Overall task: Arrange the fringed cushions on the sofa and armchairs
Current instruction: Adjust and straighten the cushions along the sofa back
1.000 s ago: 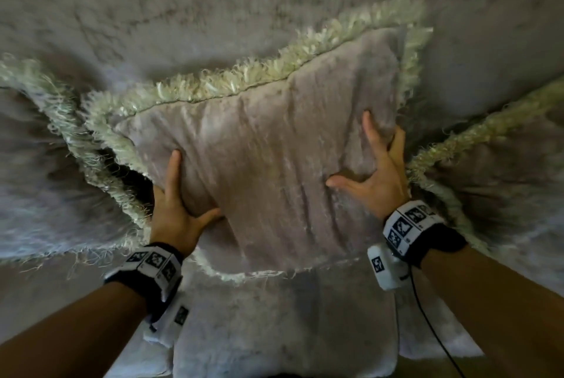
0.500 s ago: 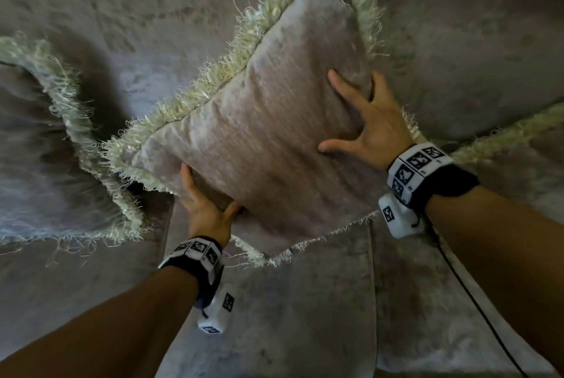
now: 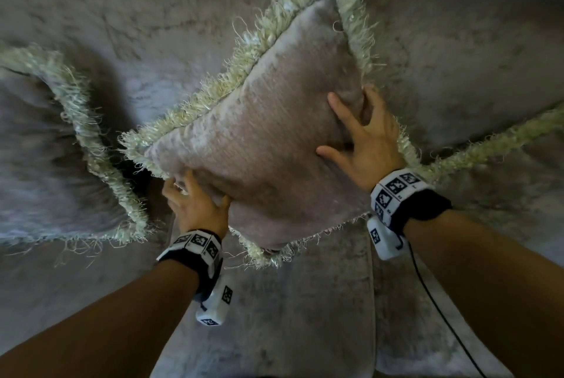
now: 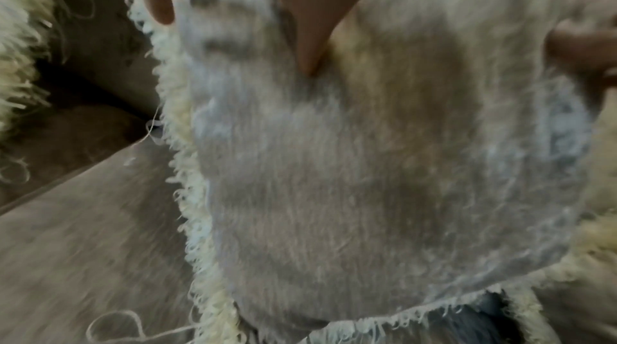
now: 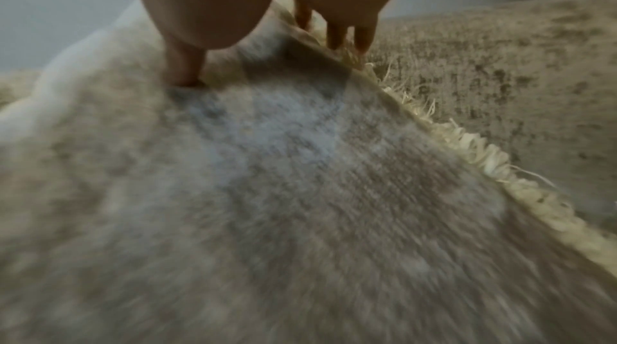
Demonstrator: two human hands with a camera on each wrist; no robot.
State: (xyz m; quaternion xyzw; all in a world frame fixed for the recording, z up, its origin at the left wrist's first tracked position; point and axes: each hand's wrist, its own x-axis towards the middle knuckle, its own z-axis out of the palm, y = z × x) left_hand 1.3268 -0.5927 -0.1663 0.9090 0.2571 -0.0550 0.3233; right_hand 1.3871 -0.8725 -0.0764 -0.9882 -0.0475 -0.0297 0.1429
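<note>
A grey velvet cushion with a cream fringe hangs tilted above the sofa seat, one corner pointing up and another down. My left hand holds its lower left edge, fingers behind and thumb on the front. My right hand grips the right edge. In the right wrist view the thumb presses the cushion's face while the fingers wrap over the fringe. The left wrist view shows the cushion close and blurred, with my thumb on it.
Two more fringed cushions lean on the sofa back, one at the left and one at the right. The grey sofa backrest is behind and the seat cushions are below. A cable trails from my right wrist.
The cushion has come off the sofa back and turned clockwise onto one corner. My left hand slid down under its lower left edge and my right hand rose with the right edge.
</note>
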